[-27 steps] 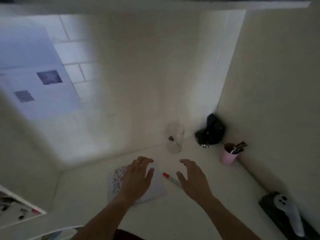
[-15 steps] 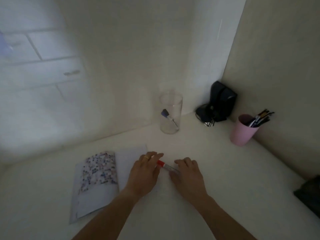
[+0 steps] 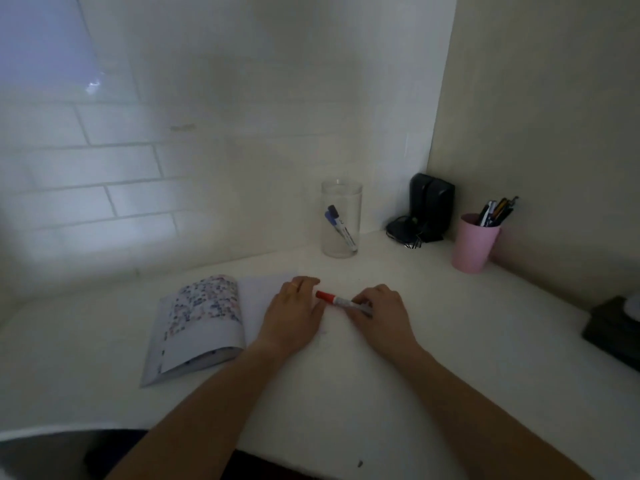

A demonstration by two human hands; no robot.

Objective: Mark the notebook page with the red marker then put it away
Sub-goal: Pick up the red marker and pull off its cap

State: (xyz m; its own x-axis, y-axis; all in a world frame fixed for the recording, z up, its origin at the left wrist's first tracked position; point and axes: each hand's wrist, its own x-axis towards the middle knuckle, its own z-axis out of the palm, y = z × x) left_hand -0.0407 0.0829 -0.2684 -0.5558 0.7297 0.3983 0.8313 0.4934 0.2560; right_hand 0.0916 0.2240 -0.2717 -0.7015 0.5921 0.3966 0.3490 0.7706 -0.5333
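Note:
An open notebook with a speckled cover folded back lies on the white desk, its blank page under my left hand. That hand rests flat on the page, fingers apart. The red marker, red cap pointing left, lies just right of the page. My right hand covers the marker's right end, fingers curled around its barrel. A clear glass jar with a blue marker in it stands behind, near the wall.
A pink cup full of pens stands at the right wall. A black device with a cable fills the corner. A dark object sits at the far right edge. The desk's front edge runs near the bottom.
The camera tilted down, so the desk fills more of the view. My left hand settled on the page. My right hand came down onto the marker and closed on its barrel.

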